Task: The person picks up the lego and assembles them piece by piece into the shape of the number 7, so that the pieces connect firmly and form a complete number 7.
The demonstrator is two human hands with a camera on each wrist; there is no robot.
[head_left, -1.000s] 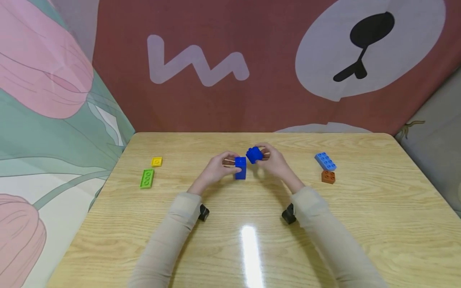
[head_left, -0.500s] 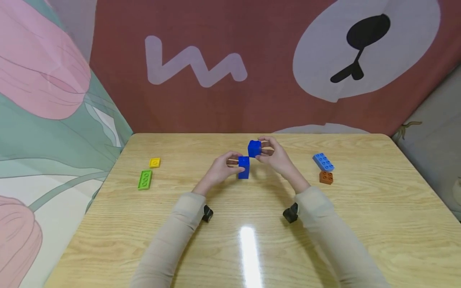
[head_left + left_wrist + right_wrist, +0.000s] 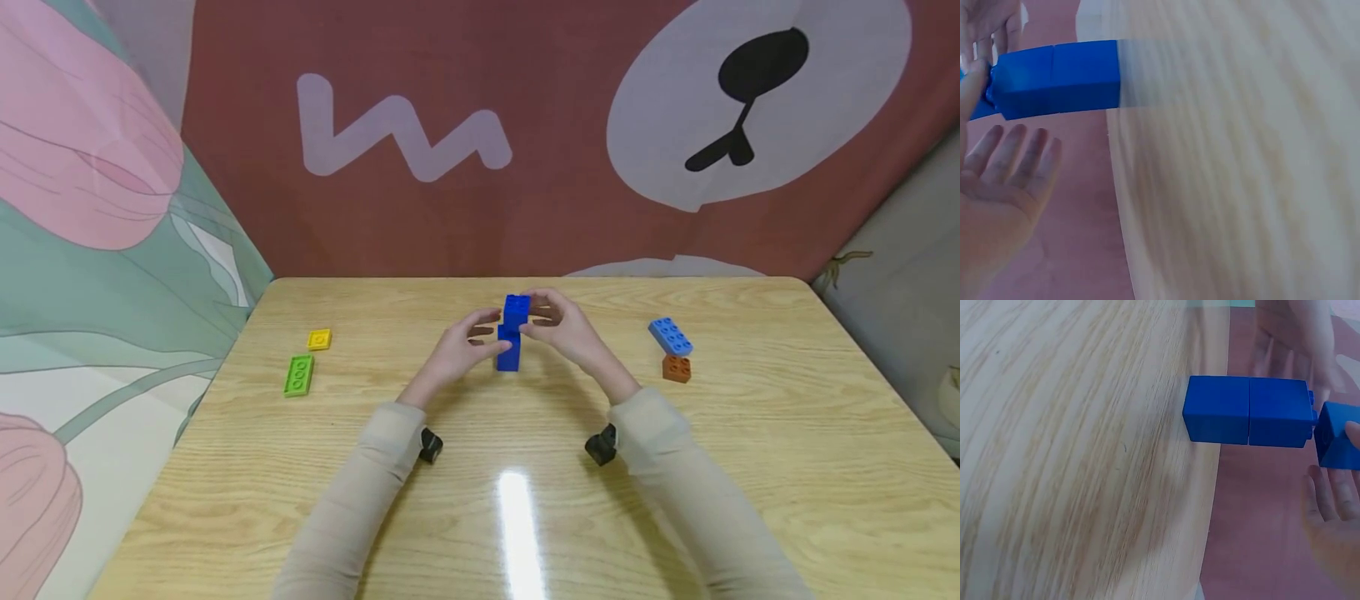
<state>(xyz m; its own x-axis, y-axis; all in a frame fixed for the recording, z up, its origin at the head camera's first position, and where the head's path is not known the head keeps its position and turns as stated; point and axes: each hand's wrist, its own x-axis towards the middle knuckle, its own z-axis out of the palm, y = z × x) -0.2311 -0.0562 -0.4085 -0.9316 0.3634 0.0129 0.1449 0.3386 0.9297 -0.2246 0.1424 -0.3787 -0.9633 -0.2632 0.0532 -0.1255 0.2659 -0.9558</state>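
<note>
Pinching a blue block (image 3: 516,315) between thumb and fingers, the right hand (image 3: 561,325) above an upright blue stack (image 3: 508,360), left hand (image 3: 461,342) alongside, its fingers apart

- We count three dark-blue plastic cubes (image 3: 1216,410)
- one light-blue oblong plastic brick (image 3: 671,336)
- one brown plastic cuboid (image 3: 677,369)
- one green plastic oblong (image 3: 298,376)
- one yellow plastic square (image 3: 318,339)

Deep-blue blocks (image 3: 1260,411) at centre; left, a yellow brick (image 3: 319,339) and a lime-green brick (image 3: 299,376); right, a lighter-blue brick (image 3: 671,337) and a rusty-brown brick (image 3: 677,368). Pale wood-grained table (image 3: 450,517), beige sleeves (image 3: 352,492); far, a reddish-brown backdrop (image 3: 420,229) with a lilac zigzag (image 3: 408,133).
</note>
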